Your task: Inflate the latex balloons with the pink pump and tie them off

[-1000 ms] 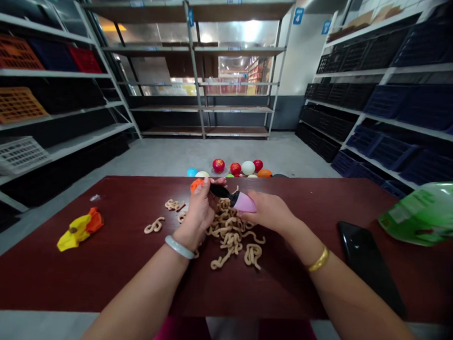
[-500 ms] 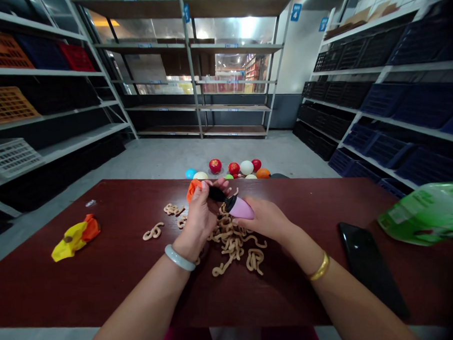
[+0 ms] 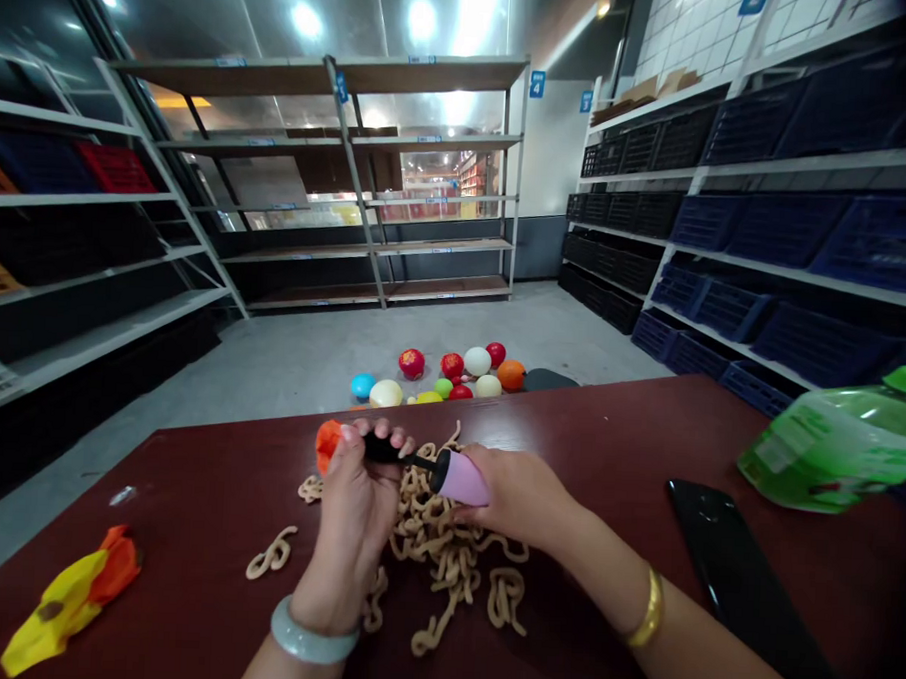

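My left hand (image 3: 367, 491) is wrapped round the black end of a small hand balloon pump (image 3: 463, 479), with its thumb against a limp orange balloon (image 3: 327, 444) at that end. Closed round the pump's lilac part is my right hand (image 3: 525, 495). A thin black rod shows between the black and lilac parts. Beneath both hands, a tangled heap of tan curly strands (image 3: 455, 555) lies on the dark red table (image 3: 211, 529). A few strands lie apart from the heap.
At the left lies a flat yellow and orange balloon (image 3: 58, 603). A black phone (image 3: 735, 572) and a green pouch (image 3: 831, 446) are at the right. Several inflated balloons (image 3: 411, 364) rest on the floor beyond the table. Shelves with crates (image 3: 732, 307) line the room.
The pump's two parts have drawn apart, so more of the rod shows. My left hand and the orange balloon have moved left. The view has tilted up and shifted right.
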### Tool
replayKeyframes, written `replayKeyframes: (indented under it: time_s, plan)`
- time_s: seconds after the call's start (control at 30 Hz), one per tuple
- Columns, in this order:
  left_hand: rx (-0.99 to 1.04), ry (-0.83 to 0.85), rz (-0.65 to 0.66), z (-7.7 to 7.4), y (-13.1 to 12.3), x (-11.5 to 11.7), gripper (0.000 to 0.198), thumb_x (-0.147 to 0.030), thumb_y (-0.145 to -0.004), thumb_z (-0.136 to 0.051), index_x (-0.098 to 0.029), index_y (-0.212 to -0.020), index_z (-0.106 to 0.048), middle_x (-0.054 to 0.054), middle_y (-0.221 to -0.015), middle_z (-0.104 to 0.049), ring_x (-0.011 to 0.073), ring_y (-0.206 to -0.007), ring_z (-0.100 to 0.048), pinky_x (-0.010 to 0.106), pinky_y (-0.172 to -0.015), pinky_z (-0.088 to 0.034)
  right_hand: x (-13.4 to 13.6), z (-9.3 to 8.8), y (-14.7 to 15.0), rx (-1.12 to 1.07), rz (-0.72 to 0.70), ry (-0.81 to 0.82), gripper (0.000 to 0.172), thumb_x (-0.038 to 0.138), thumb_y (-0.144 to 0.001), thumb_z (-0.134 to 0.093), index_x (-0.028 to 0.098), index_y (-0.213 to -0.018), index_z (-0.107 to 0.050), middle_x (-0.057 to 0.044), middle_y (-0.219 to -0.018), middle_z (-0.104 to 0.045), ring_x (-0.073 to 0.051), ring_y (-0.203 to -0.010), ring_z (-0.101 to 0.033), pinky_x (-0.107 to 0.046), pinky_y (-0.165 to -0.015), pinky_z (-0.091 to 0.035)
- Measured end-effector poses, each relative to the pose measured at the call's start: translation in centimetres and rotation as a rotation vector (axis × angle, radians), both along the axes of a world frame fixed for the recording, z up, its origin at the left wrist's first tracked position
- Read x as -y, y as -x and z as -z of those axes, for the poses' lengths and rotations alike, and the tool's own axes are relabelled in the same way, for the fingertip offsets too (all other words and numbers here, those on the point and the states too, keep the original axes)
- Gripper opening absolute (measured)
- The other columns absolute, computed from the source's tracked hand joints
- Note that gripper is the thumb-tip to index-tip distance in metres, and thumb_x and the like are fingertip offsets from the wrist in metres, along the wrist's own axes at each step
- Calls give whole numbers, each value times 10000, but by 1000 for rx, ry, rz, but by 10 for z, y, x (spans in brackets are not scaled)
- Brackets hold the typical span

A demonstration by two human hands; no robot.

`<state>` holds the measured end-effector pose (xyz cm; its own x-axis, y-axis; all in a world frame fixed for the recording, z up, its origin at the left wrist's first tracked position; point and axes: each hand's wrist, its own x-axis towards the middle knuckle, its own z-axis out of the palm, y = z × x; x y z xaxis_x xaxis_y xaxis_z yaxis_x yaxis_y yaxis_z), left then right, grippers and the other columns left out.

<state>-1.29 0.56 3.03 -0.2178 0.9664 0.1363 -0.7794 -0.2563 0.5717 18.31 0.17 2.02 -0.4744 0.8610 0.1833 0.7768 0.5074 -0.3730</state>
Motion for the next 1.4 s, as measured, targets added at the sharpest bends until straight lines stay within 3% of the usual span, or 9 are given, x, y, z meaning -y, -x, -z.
replayKeyframes:
  time_s: [0.2,0.3,0.43,0.6,0.77,0.9,1.07,1.2,1.4]
  plan:
    - [34,-9,-157,-8,52,-19,299,-382,-856,-732,-176,-796,-523,-1,-741,-519,134,-639,-521,261,-591,-499,-12,2,-13,86,27,-21,541,503,-744,-740,308,-1229,-600,-30,-1013,-763,-264,-855,-713,-302,-638,-397]
    - [19,-22,-237,-10,65,-24,263,-341,-881,-705,-179,-784,-522,-4,-714,-518,131,-614,-515,255,-565,-482,-15,2,-20,110,23,-27,459,477,-749,-730,302,-1160,-623,-25,-984,-763,-253,-827,-711,-292,-618,-371]
    - [3,-27,-273,-5,51,-22,238,-322,-903,-675,-190,-773,-525,-5,-715,-521,127,-608,-526,251,-557,-465,-16,4,-25,143,16,-31,360,442,-777,-691,267,-1087,-637,-43,-930,-761,-262,-798,-710,-304,-605,-357]
    - [-7,-18,-139,9,14,-16,212,-315,-883,-713,-180,-830,-559,5,-766,-562,121,-679,-560,253,-645,-495,-15,7,-23,154,-16,-32,320,434,-810,-656,239,-1062,-632,-72,-929,-756,-267,-787,-702,-319,-614,-360]
    - [-5,57,-26,15,-9,-6,188,-309,-879,-721,-162,-890,-604,50,-844,-663,163,-766,-653,330,-789,-548,-11,4,-18,139,-4,-25,307,451,-819,-643,236,-1036,-610,-62,-909,-747,-270,-793,-698,-316,-599,-334]
    - [15,55,1,13,-9,-3,196,-294,-875,-728,-169,-998,-640,107,-1013,-722,229,-952,-699,413,-904,-552,-10,3,-18,119,3,-21,308,467,-822,-641,241,-1027,-604,-51,-891,-742,-264,-788,-693,-312,-585,-306]
    - [87,71,62,13,4,-7,72,-159,-873,-702,-166,-904,-637,95,-1125,-719,250,-1131,-659,527,-1036,-497,-12,5,-19,99,-3,-27,323,463,-810,-649,241,-1042,-613,-47,-924,-744,-263,-792,-691,-306,-588,-286]
    - [96,60,109,13,9,-10,97,-112,-864,-701,-162,-931,-650,86,-1096,-723,230,-1071,-681,508,-1043,-496,-14,8,-21,75,1,-5,324,451,-793,-653,240,-1038,-620,-52,-896,-743,-263,-777,-687,-305,-588,-288]
    - [53,3,17,10,5,-10,130,-83,-836,-723,-166,-886,-637,59,-1030,-717,186,-1004,-687,429,-1039,-495,-19,15,-24,83,0,26,339,449,-767,-664,255,-1041,-619,-47,-901,-743,-273,-786,-686,-307,-587,-310]
